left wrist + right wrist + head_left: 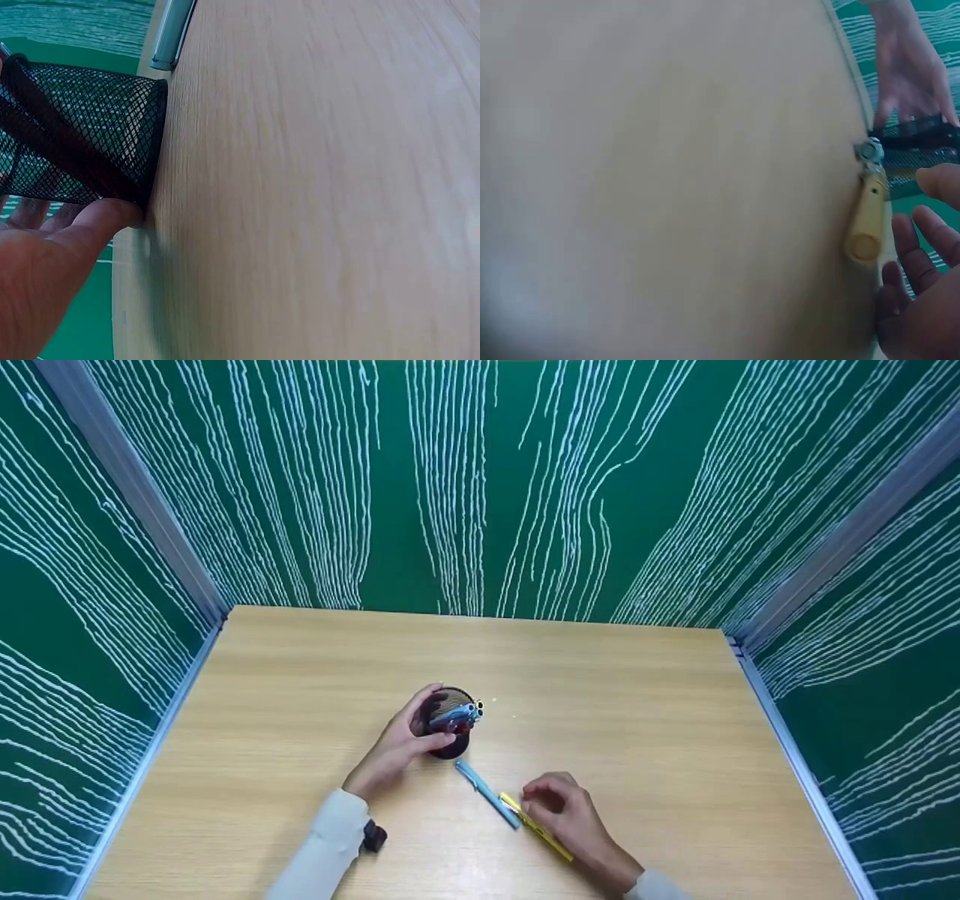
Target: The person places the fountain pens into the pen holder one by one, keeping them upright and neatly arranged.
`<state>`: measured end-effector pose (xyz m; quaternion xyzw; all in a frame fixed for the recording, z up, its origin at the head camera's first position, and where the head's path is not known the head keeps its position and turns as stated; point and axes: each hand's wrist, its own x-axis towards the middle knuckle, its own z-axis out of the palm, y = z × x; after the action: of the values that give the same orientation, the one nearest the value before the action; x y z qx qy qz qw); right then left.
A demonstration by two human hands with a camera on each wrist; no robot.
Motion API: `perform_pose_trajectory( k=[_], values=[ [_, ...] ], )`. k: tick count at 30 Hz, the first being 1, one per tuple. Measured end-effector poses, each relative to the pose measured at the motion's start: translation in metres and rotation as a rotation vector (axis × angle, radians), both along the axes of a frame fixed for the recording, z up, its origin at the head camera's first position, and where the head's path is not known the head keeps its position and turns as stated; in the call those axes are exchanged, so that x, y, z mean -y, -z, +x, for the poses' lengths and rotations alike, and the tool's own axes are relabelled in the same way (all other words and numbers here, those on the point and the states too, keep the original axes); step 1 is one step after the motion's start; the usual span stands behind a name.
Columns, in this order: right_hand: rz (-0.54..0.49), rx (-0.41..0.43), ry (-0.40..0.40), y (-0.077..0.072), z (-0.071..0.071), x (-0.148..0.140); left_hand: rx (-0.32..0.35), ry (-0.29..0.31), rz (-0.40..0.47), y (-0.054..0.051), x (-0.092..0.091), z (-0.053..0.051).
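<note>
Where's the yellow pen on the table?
In the head view, the yellow pen lies low and just right of centre, its upper end close beside the blue pen on the table.

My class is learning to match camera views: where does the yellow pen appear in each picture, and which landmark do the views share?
Head: the yellow pen lies on the table, low and just right of centre, beside the right hand.
Left wrist: not in this picture.
Right wrist: toward the right edge, slightly below mid-height, blurred and seen nearly end-on.
Shared landmark: the black mesh cup.
</note>
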<state>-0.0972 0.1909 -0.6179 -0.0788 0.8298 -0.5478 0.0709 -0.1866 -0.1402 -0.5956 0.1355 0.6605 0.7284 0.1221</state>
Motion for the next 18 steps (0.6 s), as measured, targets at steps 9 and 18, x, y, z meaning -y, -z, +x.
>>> perform_pose_trajectory(
  k=[9,18],
  values=[
    [0.027,-0.064,-0.013,0.012,0.016,0.002,-0.009,0.011,0.014,0.0,0.0,-0.001],
    [0.076,-0.073,0.023,0.015,0.021,0.005,0.007,-0.007,-0.023,0.0,0.001,0.001]
  ],
)
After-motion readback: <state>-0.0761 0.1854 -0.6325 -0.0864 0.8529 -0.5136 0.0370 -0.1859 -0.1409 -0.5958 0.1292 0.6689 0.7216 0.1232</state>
